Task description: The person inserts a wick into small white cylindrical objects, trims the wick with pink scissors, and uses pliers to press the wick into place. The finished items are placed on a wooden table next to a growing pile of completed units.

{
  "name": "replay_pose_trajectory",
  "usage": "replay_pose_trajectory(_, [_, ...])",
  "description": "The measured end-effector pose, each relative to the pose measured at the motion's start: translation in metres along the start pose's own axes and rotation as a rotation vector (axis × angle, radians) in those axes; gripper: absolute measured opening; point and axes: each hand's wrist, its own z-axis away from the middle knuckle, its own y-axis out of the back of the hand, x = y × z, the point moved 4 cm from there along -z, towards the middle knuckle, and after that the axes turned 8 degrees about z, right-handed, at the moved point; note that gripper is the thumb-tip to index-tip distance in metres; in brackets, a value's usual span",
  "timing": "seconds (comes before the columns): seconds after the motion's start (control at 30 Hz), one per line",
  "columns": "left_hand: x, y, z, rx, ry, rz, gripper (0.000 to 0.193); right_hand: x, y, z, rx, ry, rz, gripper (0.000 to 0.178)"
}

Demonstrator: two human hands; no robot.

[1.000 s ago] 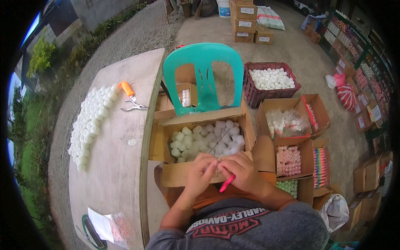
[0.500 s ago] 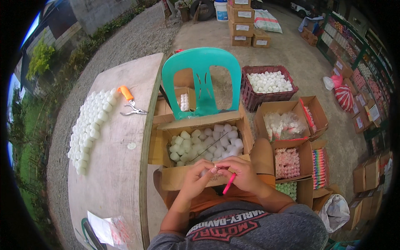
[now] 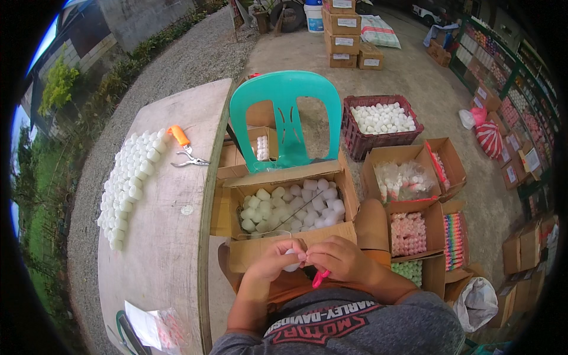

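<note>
The left hand (image 3: 277,259) and right hand (image 3: 338,258) meet fingertip to fingertip just above the person's lap; the left hand's fingers close around a small white ball (image 3: 291,265), which sits mostly hidden between the two hands; the right hand grips a pink tool (image 3: 320,278), whose lower end sticks out below the palm and points down toward the grey shirt (image 3: 355,325); whether the tool's tip touches the ball cannot be told; directly ahead of the hands stands an open box (image 3: 290,245) filled with white balls, with a thin dark rod (image 3: 299,208) lying slantwise across them; behind the box is a green chair (image 3: 286,118); to the left runs a wooden table (image 3: 171,236) bearing a curved heap of white balls (image 3: 127,180) and orange-handled pliers (image 3: 186,148), well apart from the hands; at the table's near corner lies a clear bag (image 3: 157,326); to the right sit a dark red crate (image 3: 381,124) of white balls and several boxes of pink, green and mixed-colour pieces (image 3: 408,234)
</note>
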Motion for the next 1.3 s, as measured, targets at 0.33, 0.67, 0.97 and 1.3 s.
replay_pose_trajectory(0.33, [0.013,-0.02,-0.005,0.286,-0.34,-0.462,0.005,0.015,-0.006,0.004,0.13,-0.335,-0.194,0.033])
replay_pose_trajectory(0.67, [-0.006,-0.014,-0.006,0.268,-0.084,0.166,0.01,0.015,-0.005,0.004,0.202,-0.259,0.004,0.028])
replay_pose_trajectory(0.97, [0.002,-0.021,-0.005,0.313,-0.247,-0.367,0.007,0.016,-0.004,0.002,0.15,-0.32,0.038,0.029])
replay_pose_trajectory(1.3, [0.022,-0.026,0.001,0.369,-0.504,-0.76,0.006,0.021,-0.01,0.005,0.081,-0.477,-0.259,0.031])
